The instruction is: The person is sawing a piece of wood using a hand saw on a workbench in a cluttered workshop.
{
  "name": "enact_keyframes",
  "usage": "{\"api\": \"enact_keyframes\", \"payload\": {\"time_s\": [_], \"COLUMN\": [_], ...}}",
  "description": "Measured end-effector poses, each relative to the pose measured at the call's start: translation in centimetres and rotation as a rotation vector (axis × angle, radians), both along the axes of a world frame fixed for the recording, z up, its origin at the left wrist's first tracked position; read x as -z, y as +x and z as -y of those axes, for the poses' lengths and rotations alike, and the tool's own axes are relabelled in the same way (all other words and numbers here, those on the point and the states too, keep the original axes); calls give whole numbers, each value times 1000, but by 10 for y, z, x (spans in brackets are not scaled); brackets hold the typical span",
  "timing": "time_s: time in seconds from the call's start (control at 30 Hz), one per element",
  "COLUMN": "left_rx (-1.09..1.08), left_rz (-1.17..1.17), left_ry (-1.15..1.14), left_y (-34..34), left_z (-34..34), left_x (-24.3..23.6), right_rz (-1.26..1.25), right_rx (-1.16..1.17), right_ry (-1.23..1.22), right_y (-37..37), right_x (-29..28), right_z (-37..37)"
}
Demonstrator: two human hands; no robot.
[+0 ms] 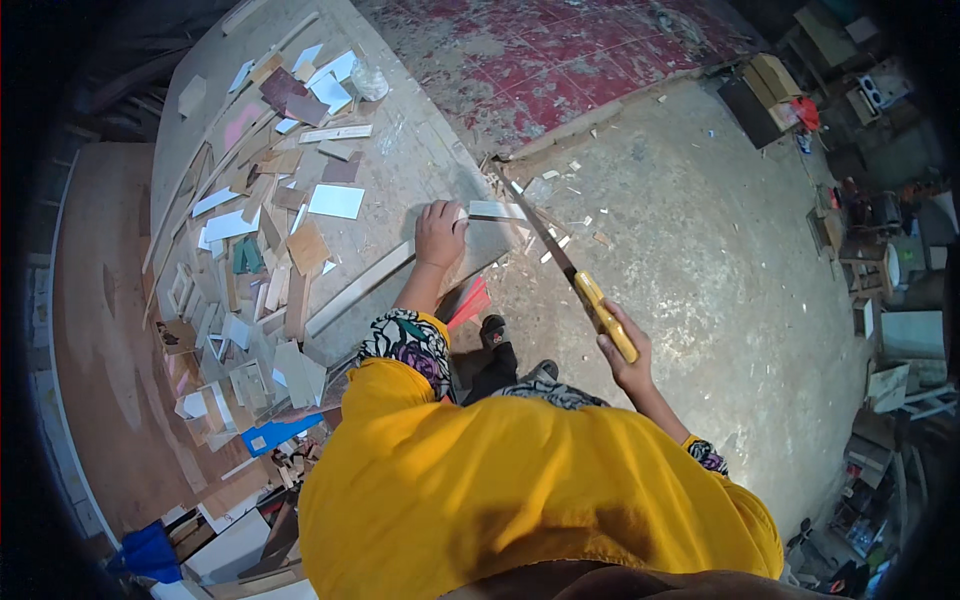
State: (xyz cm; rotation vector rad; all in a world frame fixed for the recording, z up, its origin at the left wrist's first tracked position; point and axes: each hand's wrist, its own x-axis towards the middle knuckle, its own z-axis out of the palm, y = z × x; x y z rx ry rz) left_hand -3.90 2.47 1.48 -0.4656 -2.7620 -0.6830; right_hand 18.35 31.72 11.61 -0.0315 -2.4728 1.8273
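Observation:
My left hand (438, 236) is closed over a long pale wooden strip (362, 288) lying near the edge of a worn worktable (400, 130). Beyond my fingers, a short pale length of wood (494, 209) reaches the table's corner; my hand hides whether it belongs to the same strip. In my right hand (628, 354) is a handsaw (603, 316), gripped by its yellow handle. Its dark narrow blade slants up and left, past the outer end of the pale wood. Whether the teeth touch the wood, I cannot tell.
Many wood and white board offcuts (336, 201) cover the table's left side. A blue piece (284, 435) lies near its lower edge. Wood chips (572, 180) litter the concrete floor (730, 250). Cardboard boxes (770, 80) and clutter line the right side.

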Motion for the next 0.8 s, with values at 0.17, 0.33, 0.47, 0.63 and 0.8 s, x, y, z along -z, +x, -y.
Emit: {"api": "enact_keyframes", "payload": {"time_s": [0.17, 0.33, 0.47, 0.63, 0.8], "left_rx": [-5, 315, 247, 108, 44], "left_rz": [14, 22, 145, 221, 370], "left_ry": [-20, -154, -162, 199, 241], "left_y": [-7, -19, -37, -54, -66], "left_z": [-6, -24, -27, -22, -21], "left_x": [-14, -31, -12, 1, 3], "right_rz": [-32, -9, -39, -1, 11], "right_rx": [106, 155, 144, 110, 4], "right_ry": [112, 44, 58, 1, 19], "right_y": [13, 7, -2, -18, -49], "right_x": [-20, -33, -30, -29, -23], "right_z": [-13, 3, 19, 31, 18]}}
